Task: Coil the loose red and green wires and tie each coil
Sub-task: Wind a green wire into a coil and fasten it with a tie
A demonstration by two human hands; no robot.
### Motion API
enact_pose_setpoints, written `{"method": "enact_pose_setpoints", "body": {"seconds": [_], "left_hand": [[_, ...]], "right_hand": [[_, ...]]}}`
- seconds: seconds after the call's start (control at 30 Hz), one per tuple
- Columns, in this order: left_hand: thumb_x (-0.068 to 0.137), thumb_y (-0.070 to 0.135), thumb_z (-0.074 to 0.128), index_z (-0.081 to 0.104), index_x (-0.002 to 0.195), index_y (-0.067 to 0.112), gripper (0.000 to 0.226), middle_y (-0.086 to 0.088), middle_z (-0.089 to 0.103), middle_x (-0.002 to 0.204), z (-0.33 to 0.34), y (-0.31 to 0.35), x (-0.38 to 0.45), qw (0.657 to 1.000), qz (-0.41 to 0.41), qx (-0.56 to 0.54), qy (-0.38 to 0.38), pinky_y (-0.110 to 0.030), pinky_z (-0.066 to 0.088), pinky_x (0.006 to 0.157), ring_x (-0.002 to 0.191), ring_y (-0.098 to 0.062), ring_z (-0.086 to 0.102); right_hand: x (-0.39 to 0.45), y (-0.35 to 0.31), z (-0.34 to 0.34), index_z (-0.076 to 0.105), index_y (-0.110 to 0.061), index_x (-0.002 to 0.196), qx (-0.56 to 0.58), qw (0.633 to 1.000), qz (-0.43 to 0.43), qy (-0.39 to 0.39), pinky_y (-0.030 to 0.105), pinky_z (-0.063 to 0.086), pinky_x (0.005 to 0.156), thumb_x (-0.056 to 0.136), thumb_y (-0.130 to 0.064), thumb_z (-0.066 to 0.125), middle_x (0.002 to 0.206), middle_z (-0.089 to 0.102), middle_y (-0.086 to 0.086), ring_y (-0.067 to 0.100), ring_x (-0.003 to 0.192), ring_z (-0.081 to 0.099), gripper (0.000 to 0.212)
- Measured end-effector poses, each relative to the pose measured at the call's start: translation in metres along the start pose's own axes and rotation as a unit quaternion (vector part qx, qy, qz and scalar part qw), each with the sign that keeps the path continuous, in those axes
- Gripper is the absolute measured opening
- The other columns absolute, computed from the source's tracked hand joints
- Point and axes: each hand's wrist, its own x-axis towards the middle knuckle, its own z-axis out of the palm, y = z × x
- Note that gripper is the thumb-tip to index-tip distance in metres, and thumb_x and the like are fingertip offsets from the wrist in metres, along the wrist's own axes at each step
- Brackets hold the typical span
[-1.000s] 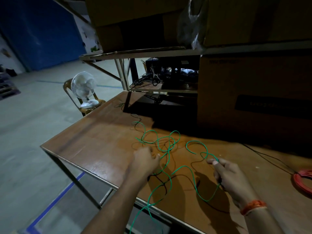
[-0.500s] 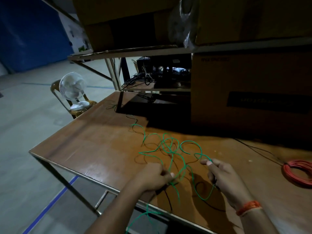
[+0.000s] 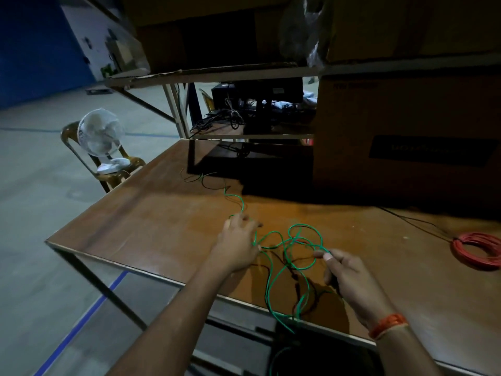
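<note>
A long green wire (image 3: 273, 264) lies in loose loops on the brown wooden table (image 3: 151, 223). One end trails toward the table's back; another part hangs over the front edge. My left hand (image 3: 238, 242) reaches forward over the wire, fingers curled on a strand at the far side of the loops. My right hand (image 3: 344, 270) pinches a green loop between thumb and forefinger, near the front edge. A red wire (image 3: 477, 249) lies coiled at the table's right edge, away from both hands.
A large cardboard box (image 3: 406, 137) stands at the table's back right under a shelf (image 3: 217, 74). Dark electronics and black cables (image 3: 230, 118) sit behind. A thin black wire (image 3: 417, 221) runs to the red coil. A white fan (image 3: 101, 139) rests on a chair, left of the table.
My left hand has moved forward and away from the front edge, from beside the right hand to the far part of the green wire. The loops have shifted. The right hand keeps its pinch.
</note>
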Motion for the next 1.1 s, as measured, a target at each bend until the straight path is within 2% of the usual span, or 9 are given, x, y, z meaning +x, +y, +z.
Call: {"method": "enact_pose_setpoints", "body": {"seconds": [0.23,0.37,0.47,0.6,0.77,0.83,0.93,1.07,1.1], "left_hand": [[0.100,0.047,0.053,0.063,0.122,0.008,0.046,-0.021,0.068,0.116,-0.019,0.023,-0.051,0.971,0.078,0.079,-0.211,-0.041,0.053,0.088,0.110,-0.038,0.063],[0.104,0.036,0.053,0.068,0.101,0.004,0.036,-0.015,0.077,0.102,-0.035,0.038,-0.099,0.901,0.118,-0.114,-0.401,-0.036,0.059,0.085,0.083,-0.024,0.076],[0.104,0.036,0.055,0.069,0.093,0.007,0.034,-0.014,0.077,0.102,-0.042,0.048,-0.127,0.862,0.136,-0.162,-0.460,-0.017,0.048,0.059,0.073,-0.018,0.073],[0.100,0.044,0.056,0.062,0.069,0.009,0.047,-0.012,0.072,0.074,-0.060,0.056,-0.139,0.928,0.166,-0.104,-0.316,-0.020,0.049,0.055,0.072,-0.019,0.075],[0.093,0.048,0.062,0.070,0.089,0.019,0.030,0.004,0.069,0.078,-0.058,0.045,-0.119,0.995,0.046,-0.084,-0.002,-0.032,0.053,0.073,0.085,-0.022,0.068],[0.091,0.042,0.070,0.066,0.102,0.021,0.024,0.007,0.068,0.088,-0.052,0.046,-0.115,0.982,-0.009,-0.182,0.057,-0.031,0.052,0.078,0.093,-0.020,0.068],[0.087,0.043,0.074,0.054,0.129,0.015,0.054,-0.001,0.063,0.123,-0.032,0.054,-0.111,0.969,-0.029,-0.245,0.028,-0.037,0.051,0.095,0.112,-0.019,0.063],[0.091,0.032,0.075,0.043,0.144,0.016,0.065,-0.008,0.049,0.141,-0.011,0.077,-0.113,0.875,-0.101,-0.473,-0.038,-0.033,0.048,0.089,0.123,-0.025,0.057],[0.092,0.027,0.074,0.041,0.147,0.018,0.065,-0.008,0.047,0.143,-0.005,0.079,-0.115,0.879,-0.093,-0.466,-0.032,-0.033,0.047,0.090,0.123,-0.025,0.056]], "right_hand": [[-0.047,-0.008,0.019,0.071,-0.007,0.108,0.071,0.995,-0.046,0.046,0.013,0.026,0.041,0.107,-0.009,0.044,0.056,0.042,0.009,0.002,0.040,0.031,0.028],[-0.074,-0.012,0.023,0.073,-0.015,0.106,0.123,0.981,-0.092,0.121,0.019,0.023,0.042,0.107,-0.016,0.043,0.053,0.039,0.001,0.007,0.045,0.029,0.030],[-0.092,-0.014,0.026,0.074,-0.017,0.109,0.144,0.975,-0.109,0.128,0.023,0.020,0.042,0.107,-0.021,0.044,0.053,0.038,0.001,0.008,0.045,0.027,0.030],[-0.110,-0.023,0.028,0.074,-0.020,0.110,0.155,0.974,-0.135,0.098,0.023,0.019,0.043,0.107,-0.023,0.043,0.054,0.036,0.002,0.012,0.047,0.026,0.031],[-0.111,-0.034,0.018,0.073,-0.020,0.110,0.167,0.975,-0.133,0.063,0.025,0.019,0.046,0.106,-0.025,0.044,0.056,0.036,0.004,0.012,0.049,0.027,0.030],[-0.111,-0.038,0.009,0.073,-0.016,0.109,0.180,0.974,-0.129,0.044,0.024,0.019,0.045,0.105,-0.025,0.044,0.056,0.035,0.004,0.011,0.048,0.026,0.030],[-0.110,-0.042,-0.006,0.073,-0.012,0.107,0.195,0.973,-0.125,-0.004,0.030,0.015,0.049,0.098,-0.030,0.048,0.056,0.036,0.006,0.016,0.050,0.023,0.032],[-0.111,-0.039,-0.021,0.075,-0.012,0.104,0.156,0.977,-0.128,-0.075,0.033,0.017,0.051,0.100,-0.029,0.051,0.054,0.041,0.005,0.020,0.053,0.025,0.029],[-0.111,-0.038,-0.024,0.074,-0.009,0.104,0.153,0.975,-0.130,-0.090,0.030,0.019,0.051,0.101,-0.028,0.054,0.054,0.042,0.005,0.019,0.052,0.026,0.028]]}}
